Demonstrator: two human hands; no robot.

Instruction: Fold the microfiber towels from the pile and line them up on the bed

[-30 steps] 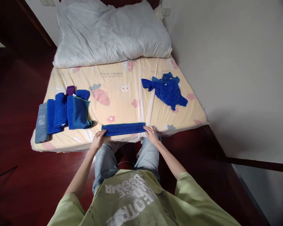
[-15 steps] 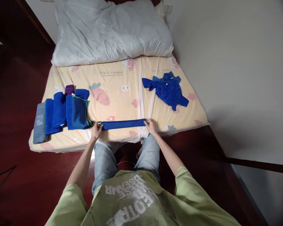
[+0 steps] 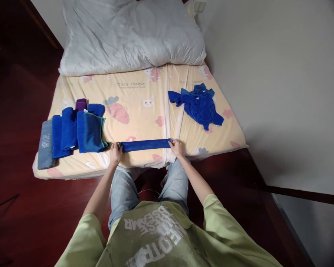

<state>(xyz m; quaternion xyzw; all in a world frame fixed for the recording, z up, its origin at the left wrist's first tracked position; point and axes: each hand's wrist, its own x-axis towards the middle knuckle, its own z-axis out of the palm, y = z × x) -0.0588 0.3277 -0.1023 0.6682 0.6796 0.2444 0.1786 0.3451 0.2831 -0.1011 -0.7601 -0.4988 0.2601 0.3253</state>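
A blue towel [image 3: 146, 145], folded into a long narrow strip, lies along the near edge of the bed. My left hand [image 3: 116, 152] grips its left end, fingers closed round the edge. At the other end, my right hand [image 3: 176, 147] pinches the strip's corner. Just left of my left hand is a folded blue towel with green edging [image 3: 93, 132], its corner close to my fingers. A crumpled heap of blue cloths [image 3: 199, 105] lies on the bed's right part, beyond my right hand.
Further left are folded blue towels [image 3: 69, 129], a grey folded towel with lettering [image 3: 46, 142] and a small purple folded cloth [image 3: 81, 104]. A large pale pillow or quilt [image 3: 133, 40] covers the far end of the patterned bed sheet [image 3: 144, 122]. A wall [image 3: 281, 92] stands at the right.
My left hand has shifted slightly right and its fingers now cover more of the strip's left end. The right hand stays at the other end. The towels elsewhere have not moved.
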